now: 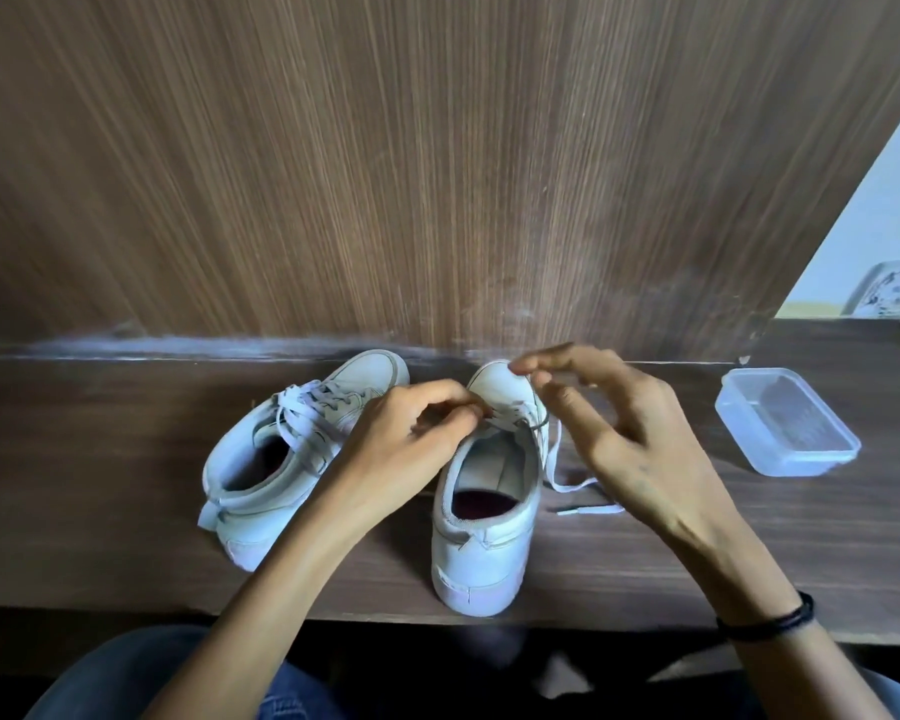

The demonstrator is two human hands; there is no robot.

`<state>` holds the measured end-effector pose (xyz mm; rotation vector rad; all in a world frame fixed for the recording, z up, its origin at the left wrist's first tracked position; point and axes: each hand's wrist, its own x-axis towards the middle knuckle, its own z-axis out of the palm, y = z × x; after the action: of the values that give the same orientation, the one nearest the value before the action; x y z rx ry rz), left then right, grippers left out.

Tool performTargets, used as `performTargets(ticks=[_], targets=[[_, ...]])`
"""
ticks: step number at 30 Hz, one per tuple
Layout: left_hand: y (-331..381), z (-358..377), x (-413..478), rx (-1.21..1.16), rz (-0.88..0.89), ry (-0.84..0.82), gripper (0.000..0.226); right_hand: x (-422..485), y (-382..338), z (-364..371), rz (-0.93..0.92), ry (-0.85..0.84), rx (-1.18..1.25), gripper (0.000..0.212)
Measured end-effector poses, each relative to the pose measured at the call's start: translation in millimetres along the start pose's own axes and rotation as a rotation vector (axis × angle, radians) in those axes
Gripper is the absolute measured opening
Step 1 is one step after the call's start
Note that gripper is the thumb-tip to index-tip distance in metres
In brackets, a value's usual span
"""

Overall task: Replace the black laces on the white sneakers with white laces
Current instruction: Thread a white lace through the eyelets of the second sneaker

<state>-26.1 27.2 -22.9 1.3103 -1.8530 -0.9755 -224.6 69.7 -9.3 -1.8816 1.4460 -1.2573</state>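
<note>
Lace (553, 459) pinched at shoe's (481, 543) eyelets by left hand (401, 439) — its tail lies rightward, under right hand (624, 439), grip unclear

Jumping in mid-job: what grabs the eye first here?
Both hands meet over the right sneaker at centre: the left hand pinches its white lace at the eyelets, and the right hand is by the toe. The left sneaker leans beside it, already white-laced; a clear plastic tub sits far right.

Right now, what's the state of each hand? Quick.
Left hand: pinching the white lace at the sneaker's eyelets.
Right hand: fingers loosely curled over the toe; cannot tell if it holds anything.
</note>
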Motion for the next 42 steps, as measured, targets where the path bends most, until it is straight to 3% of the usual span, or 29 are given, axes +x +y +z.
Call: performTargets(ticks=[5, 8, 11, 18, 28, 31, 35, 40, 42], targets=[[8.1, -9.1, 6.0, -0.013, -0.052, -0.185, 0.019, -0.9, 18.8, 5.8, 0.055, -0.065, -0.2, 0.011], [10.2, -12.2, 12.8, -0.008, -0.066, -0.26, 0.019, 0.9, 23.9, 3.0, 0.13, -0.091, -0.225, 0.025], [7.6, -8.5, 15.3, 0.013, -0.057, -0.253, 0.016, 1.9, 22.5, -1.3, 0.172, -0.125, -0.196, 0.029], [11.6, -6.1, 14.1, 0.008, -0.108, -0.223, 0.017, -1.8, 15.8, -15.7, 0.215, -0.292, 0.015, 0.006], [9.4, -13.6, 13.4, -0.077, -0.1, -0.084, 0.022, -2.9, 18.7, -14.1, 0.107, -0.208, -0.149, 0.007], [5.0, -15.2, 11.8, -0.005, -0.053, -0.104, 0.017, -2.6, 17.3, -12.7, 0.115, -0.192, -0.149, 0.007], [-1.2, -20.3, 13.9, 0.02, -0.037, -0.128, 0.03, -3.3, 13.7, -13.3, 0.128, -0.216, -0.125, 0.012], [-1.4, -21.5, 12.4, -0.002, 0.012, -0.166, 0.012, -2.7, 14.3, -10.2, 0.187, -0.23, -0.077, 0.014], [0.8, -18.6, 12.2, -0.005, 0.047, -0.164, 0.016, -1.5, 12.7, -10.2, 0.217, -0.219, -0.071, 0.015]])
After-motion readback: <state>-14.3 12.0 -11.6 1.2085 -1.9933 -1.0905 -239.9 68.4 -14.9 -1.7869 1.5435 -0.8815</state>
